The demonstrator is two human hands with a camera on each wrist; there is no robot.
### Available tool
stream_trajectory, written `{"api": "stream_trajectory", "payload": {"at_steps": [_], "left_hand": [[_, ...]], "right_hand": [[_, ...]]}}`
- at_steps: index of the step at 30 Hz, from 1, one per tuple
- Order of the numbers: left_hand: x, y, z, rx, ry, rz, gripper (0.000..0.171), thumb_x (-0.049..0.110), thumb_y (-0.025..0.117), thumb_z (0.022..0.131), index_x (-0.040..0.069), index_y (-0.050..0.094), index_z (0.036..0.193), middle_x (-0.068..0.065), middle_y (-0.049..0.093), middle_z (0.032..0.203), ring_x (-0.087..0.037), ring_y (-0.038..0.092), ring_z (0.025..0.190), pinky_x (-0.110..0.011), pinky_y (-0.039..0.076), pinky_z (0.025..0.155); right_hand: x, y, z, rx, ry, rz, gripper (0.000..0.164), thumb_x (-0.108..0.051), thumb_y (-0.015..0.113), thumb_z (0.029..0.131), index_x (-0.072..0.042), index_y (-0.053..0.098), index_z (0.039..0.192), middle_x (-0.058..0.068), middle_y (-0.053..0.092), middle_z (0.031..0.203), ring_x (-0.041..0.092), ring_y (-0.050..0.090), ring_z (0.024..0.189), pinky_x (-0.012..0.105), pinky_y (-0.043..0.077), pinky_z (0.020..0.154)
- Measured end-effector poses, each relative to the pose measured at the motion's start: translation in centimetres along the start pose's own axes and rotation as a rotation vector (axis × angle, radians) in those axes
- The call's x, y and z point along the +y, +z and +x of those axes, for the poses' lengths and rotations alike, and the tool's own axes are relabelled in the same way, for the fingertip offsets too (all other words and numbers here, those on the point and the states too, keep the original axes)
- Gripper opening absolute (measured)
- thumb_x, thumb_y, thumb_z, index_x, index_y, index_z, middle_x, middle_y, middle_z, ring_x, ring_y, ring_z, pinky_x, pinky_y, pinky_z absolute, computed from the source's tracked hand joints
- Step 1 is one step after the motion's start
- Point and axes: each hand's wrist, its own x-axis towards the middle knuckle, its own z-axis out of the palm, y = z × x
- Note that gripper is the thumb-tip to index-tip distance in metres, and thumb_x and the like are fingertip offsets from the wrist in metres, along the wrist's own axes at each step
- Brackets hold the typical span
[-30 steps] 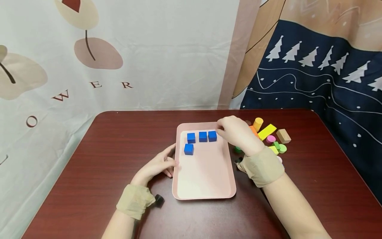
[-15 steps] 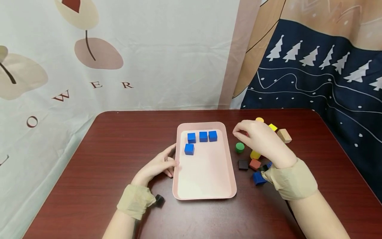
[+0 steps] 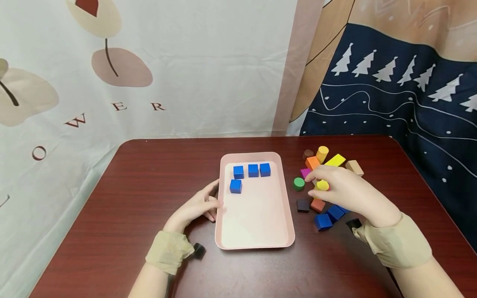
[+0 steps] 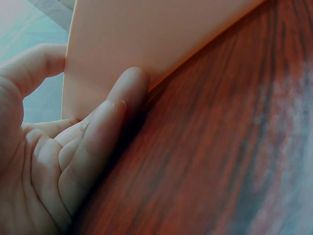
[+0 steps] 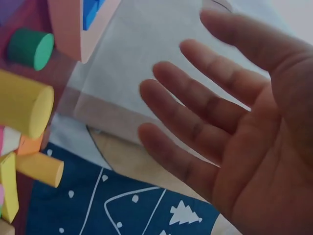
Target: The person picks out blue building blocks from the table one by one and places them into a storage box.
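A pale pink tray (image 3: 257, 219) lies on the table with several blue cubes (image 3: 236, 186) grouped near its far end. My left hand (image 3: 195, 207) holds the tray's left side; in the left wrist view, one digit reaches over the rim while other fingers (image 4: 93, 142) rest against the outer wall (image 4: 107, 44). My right hand (image 3: 348, 192) hovers over the block pile right of the tray, thumb and fingers apart, holding nothing. Nearest its fingertips are a yellow cylinder (image 3: 322, 185) and a magenta block (image 3: 305, 172). The right wrist view shows the bare palm (image 5: 264, 147).
Around the right hand lie a green cylinder (image 3: 299, 184), a black block (image 3: 303, 205), a reddish-brown block (image 3: 318, 205), blue blocks (image 3: 323, 222), an orange block (image 3: 313, 162) and a wooden block (image 3: 354, 167). A printed cloth (image 3: 208, 82) hangs behind the dark wood table (image 3: 167, 165).
My right hand has moved from the tray's far right corner rightward and nearer, over the pile, its fingers spreading and uncovering blocks. The left hand, tray and cubes in it stay put.
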Motion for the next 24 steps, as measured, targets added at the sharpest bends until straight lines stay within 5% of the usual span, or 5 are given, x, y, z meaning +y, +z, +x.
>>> {"api": "stream_trajectory", "payload": {"at_steps": [11, 24], "left_hand": [[0.0, 0.0, 0.0, 0.010, 0.000, 0.019, 0.074, 0.002, 0.056, 0.087, 0.014, 0.014, 0.146, -0.022, 0.061, 0.077, -0.038, 0.057, 0.057, -0.043, 0.054, 0.053], [-0.1, 0.0, 0.1, 0.007, -0.001, 0.008, 0.073, 0.002, 0.056, 0.087, 0.014, 0.014, 0.146, -0.023, 0.062, 0.078, -0.037, 0.057, 0.057, -0.044, 0.054, 0.054]], "right_hand": [[1.7, 1.4, -1.8, -0.180, -0.005, -0.028, 0.043, -0.023, 0.080, 0.070, -0.013, 0.062, 0.108, 0.005, 0.058, 0.111, 0.026, 0.053, 0.102, 0.040, 0.051, 0.080], [2.9, 3.3, -2.7, -0.287, 0.005, -0.058, 0.046, -0.032, 0.082, 0.066, -0.017, 0.061, 0.105, -0.004, 0.056, 0.101, 0.019, 0.048, 0.093, 0.043, 0.046, 0.078]]}}
